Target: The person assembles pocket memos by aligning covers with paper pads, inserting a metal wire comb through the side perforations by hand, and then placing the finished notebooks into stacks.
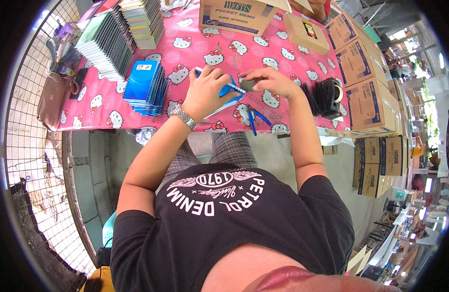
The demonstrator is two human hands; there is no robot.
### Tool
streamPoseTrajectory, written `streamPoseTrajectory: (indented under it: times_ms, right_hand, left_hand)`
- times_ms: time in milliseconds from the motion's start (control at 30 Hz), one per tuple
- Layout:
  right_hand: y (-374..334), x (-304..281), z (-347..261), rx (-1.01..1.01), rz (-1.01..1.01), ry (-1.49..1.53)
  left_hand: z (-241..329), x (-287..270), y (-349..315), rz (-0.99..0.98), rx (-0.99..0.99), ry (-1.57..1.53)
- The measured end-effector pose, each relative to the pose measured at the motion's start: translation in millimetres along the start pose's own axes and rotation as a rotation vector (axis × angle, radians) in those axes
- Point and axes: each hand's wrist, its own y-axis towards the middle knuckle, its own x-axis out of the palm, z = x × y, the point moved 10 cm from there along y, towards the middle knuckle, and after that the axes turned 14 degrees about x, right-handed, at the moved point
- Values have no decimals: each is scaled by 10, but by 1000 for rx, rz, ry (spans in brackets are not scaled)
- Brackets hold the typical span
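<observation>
My left hand (207, 92) presses down on a small blue notebook (228, 95) lying on the pink patterned tablecloth (185, 48). A metal watch sits on that wrist. My right hand (266, 82) pinches a small dark spiral piece at the notebook's right edge, fingers curled around it. Blue-handled pliers (253, 119) lie on the cloth just below my hands, near the front edge.
A stack of blue spiral notebooks (145, 87) lies left of my hands, with more notebook stacks (107, 44) behind. Black spiral coils (324, 95) and a tape roll sit at right. Cardboard boxes (241, 15) stand at the back and right. A brown bag (51, 100) hangs at the left edge.
</observation>
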Motion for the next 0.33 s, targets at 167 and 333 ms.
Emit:
streamPoseTrajectory:
  times_ms: [167, 333]
  right_hand:
    - [-178, 60, -306, -296, -77, 348]
    - [-222, 96, -415, -468, -236, 577]
  left_hand:
    - [-57, -29, 34, 32, 20, -56]
    - [-99, -2, 52, -6, 16, -111]
